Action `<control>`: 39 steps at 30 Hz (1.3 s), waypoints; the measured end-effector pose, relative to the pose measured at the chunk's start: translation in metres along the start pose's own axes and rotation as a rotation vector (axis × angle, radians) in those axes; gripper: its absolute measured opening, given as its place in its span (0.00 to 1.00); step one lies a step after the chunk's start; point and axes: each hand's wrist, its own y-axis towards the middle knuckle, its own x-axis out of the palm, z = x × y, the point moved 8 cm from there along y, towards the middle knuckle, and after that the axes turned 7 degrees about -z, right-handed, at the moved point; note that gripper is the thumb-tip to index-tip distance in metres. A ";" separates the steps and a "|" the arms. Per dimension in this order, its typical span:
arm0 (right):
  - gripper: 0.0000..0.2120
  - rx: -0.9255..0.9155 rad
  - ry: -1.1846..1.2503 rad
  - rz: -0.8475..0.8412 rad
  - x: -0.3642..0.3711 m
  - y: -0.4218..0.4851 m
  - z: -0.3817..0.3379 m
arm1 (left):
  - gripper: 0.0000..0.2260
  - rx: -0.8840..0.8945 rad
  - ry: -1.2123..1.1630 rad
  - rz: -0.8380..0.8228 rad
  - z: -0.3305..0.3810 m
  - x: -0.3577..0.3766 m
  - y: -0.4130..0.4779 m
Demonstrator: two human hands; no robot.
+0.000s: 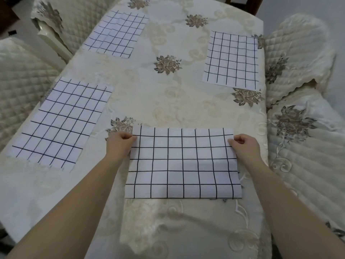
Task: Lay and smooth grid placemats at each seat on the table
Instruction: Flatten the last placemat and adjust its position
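Observation:
A white placemat with a black grid (183,165) lies flat on the cream floral tablecloth (164,94) in front of me. My left hand (121,144) pinches its far left corner and my right hand (244,145) pinches its far right corner. Three more grid placemats lie on the table: one at the near left (61,122), one at the far left (117,33), and one at the far right (232,59). The far left one looks creased or doubled.
Chairs with quilted cream covers stand round the table: two at the left (20,81) (56,17) and two at the right (296,53) (306,146). The table's near edge drops away below the near placemat.

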 end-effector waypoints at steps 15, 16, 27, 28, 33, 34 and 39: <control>0.12 -0.159 -0.280 0.126 0.006 -0.037 -0.031 | 0.13 0.280 0.324 0.073 0.024 0.004 -0.029; 0.11 -0.187 -0.271 0.109 0.013 -0.044 -0.032 | 0.12 0.314 0.338 0.042 0.026 0.011 -0.038; 0.18 -0.551 -0.468 -0.079 0.132 -0.164 -0.043 | 0.16 0.677 0.600 -0.272 0.014 0.121 -0.157; 0.19 -0.537 -0.504 -0.092 0.139 -0.168 -0.041 | 0.19 0.683 0.641 -0.277 0.006 0.129 -0.158; 0.23 -0.445 -0.787 -0.110 0.156 -0.170 -0.023 | 0.22 0.598 0.734 -0.282 -0.019 0.141 -0.161; 0.24 -0.407 -0.818 -0.107 0.154 -0.170 -0.018 | 0.22 0.599 0.758 -0.269 -0.022 0.140 -0.162; 0.26 -0.328 -0.859 -0.077 0.138 -0.169 0.003 | 0.24 0.586 0.858 -0.203 -0.039 0.130 -0.159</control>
